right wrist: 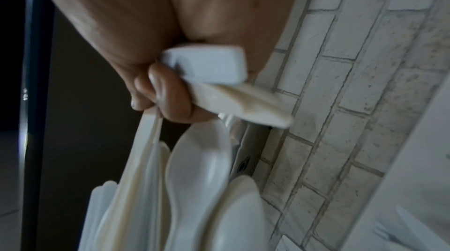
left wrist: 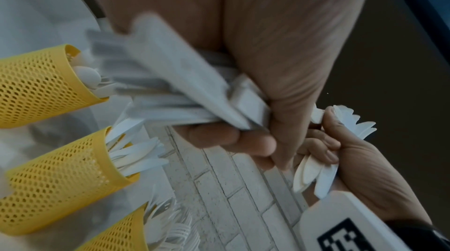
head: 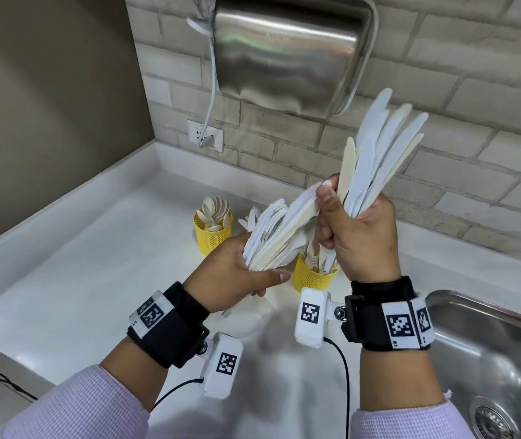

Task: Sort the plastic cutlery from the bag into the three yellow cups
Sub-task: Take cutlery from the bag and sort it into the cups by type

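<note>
White counter [head: 101, 280] runs back to a raised lip under the brick wall [head: 474, 74]. Steel hand dryer [head: 287, 49] hangs on the wall above the work area; its lower edge sits just above the raised knife tips. Sink [head: 490, 343] rim bounds the right side. The left half of the counter gives the most open room.

Three yellow cups sit mid-counter, close together: spoon cup [head: 212, 231] at the back left, near cup [head: 313, 275] below the hands, middle cup [left wrist: 70, 176] mostly hidden in the head view.

Right hand [head: 360, 236] is clamped round a fan of knives [head: 376, 153], blades up toward the dryer. Left hand [head: 237, 277] grips a mixed bundle of cutlery [head: 278, 229] angled up-right; its tips touch the right-hand fingers [head: 327, 198]. Both bundles are held above the cups.
</note>
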A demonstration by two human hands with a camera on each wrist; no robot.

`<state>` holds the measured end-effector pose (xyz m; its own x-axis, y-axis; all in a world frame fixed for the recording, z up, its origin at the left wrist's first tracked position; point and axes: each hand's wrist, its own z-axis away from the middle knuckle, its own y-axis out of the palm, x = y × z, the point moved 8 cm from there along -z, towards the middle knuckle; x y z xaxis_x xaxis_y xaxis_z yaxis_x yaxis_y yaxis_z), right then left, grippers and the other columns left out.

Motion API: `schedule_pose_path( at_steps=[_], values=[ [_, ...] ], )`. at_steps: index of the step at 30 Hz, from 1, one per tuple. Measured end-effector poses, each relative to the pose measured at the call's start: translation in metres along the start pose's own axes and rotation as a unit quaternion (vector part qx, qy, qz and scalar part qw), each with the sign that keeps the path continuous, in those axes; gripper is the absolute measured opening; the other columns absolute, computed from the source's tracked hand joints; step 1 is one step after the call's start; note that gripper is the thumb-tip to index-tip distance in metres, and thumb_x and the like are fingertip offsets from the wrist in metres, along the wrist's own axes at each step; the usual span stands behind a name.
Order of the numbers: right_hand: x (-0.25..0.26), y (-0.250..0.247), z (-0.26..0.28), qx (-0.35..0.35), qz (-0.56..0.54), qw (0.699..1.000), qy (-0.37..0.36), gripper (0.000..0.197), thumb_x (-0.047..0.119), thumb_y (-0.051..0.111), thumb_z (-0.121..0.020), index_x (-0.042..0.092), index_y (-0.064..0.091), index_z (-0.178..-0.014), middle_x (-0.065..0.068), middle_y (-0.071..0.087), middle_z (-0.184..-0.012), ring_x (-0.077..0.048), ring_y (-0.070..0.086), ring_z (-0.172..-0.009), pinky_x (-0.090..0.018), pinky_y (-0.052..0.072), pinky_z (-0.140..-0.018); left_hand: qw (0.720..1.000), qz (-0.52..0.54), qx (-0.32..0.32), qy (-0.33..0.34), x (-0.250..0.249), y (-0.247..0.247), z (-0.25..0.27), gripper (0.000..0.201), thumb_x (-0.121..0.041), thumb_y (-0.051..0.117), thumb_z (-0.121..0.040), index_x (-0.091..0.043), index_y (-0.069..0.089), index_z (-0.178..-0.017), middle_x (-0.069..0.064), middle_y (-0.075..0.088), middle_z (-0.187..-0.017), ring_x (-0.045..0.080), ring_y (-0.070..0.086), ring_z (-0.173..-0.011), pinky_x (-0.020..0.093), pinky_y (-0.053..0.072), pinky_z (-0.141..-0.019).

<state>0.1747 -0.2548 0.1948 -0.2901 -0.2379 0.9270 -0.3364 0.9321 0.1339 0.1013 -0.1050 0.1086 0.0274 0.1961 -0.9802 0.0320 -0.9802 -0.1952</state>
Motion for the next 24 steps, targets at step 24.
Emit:
schedule_pose_path(
  at_steps=[24],
  values=[
    [-0.032,-0.024,0.002,-0.121,-0.189,0.97,0.095,0.015,0.016,0.05,-0.106,0.002,0.054,-0.107,-0.019,0.075,-0.091,-0.031,0.069,-0.068,-0.037,0.057,-0.065,0.998,-0.043,-0.025,0.032,-0.006,-0.003,0.003,0.009,-0.022,0.074,-0.093,-0.019,0.066,-0.095,0.006,0.072,-0.077,0.015,0.054,-0.051,0.028,0.05,-0.054]
  ],
)
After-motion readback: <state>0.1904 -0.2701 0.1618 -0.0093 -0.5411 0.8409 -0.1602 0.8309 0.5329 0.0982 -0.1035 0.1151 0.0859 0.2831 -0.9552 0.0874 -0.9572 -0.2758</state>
